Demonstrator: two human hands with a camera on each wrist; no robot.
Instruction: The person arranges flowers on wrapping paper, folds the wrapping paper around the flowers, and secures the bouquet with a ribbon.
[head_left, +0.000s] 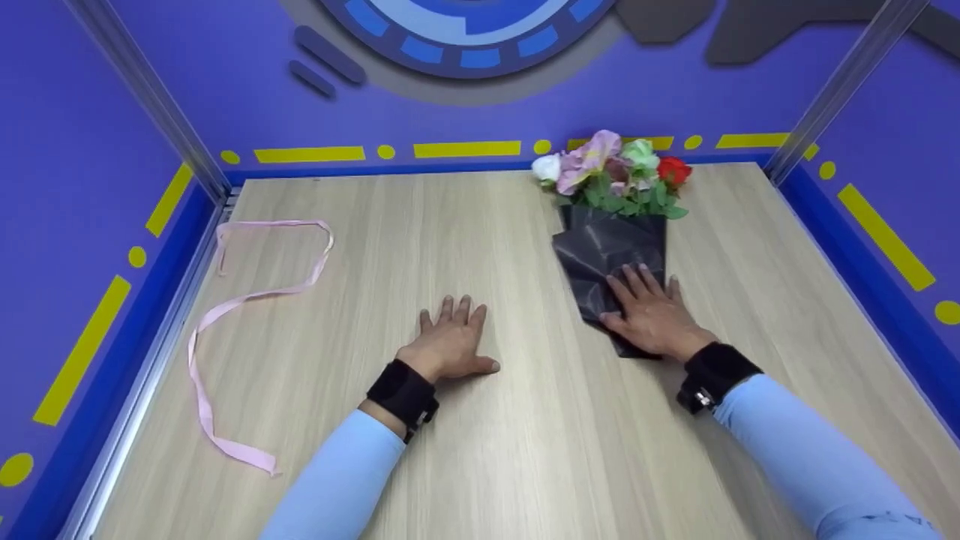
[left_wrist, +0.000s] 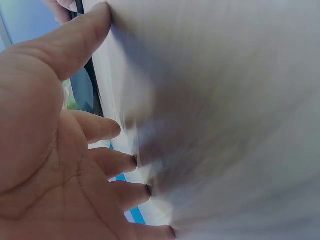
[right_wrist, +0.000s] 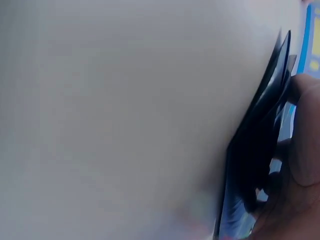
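Observation:
A bouquet of artificial flowers (head_left: 611, 169), with white, pink, green and red blooms, lies on the right half of the table, wrapped in black paper (head_left: 611, 244). My right hand (head_left: 652, 315) rests with spread fingers on the lower part of that wrap; in the right wrist view the black paper (right_wrist: 255, 135) shows edge-on beneath the fingers. Left of the bouquet, my left hand (head_left: 450, 345) has its fingers spread over the bare wood, holding nothing. The left wrist view shows its fingertips (left_wrist: 127, 162) right at the tabletop.
A long pink ribbon (head_left: 240, 300) lies in a loose curve on the left side of the wooden table (head_left: 510, 465). Purple-blue panels (head_left: 450, 120) with yellow marks enclose the back and sides, joined by metal posts (head_left: 847, 90) at the corners.

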